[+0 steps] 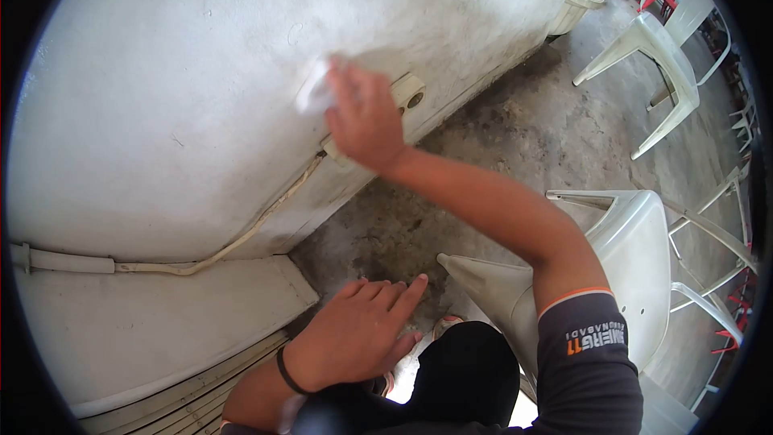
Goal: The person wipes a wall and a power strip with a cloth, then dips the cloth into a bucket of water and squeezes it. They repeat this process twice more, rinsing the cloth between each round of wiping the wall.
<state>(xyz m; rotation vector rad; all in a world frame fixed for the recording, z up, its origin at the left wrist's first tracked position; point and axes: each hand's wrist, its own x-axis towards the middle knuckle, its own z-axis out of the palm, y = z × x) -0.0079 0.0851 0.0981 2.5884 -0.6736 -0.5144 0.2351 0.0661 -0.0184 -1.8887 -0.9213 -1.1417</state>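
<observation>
Fingers (345,84) of the right hand (369,125) clamped on a blurred white wad (312,90), held up at the off-white wall (201,72), above centre; whether pressed flat, impossible to tell. Just beside, partly covered by that hand, a socket box (411,90), with a pale cable (250,234) running down and left along the wall. Lower down, near a black-clad knee (471,370), the left hand (342,342), back upward, fingers slightly apart, dark band (287,370) at the wrist. Close by the right forearm (475,197), a white chair (644,254) on grey floor (515,105).
</observation>
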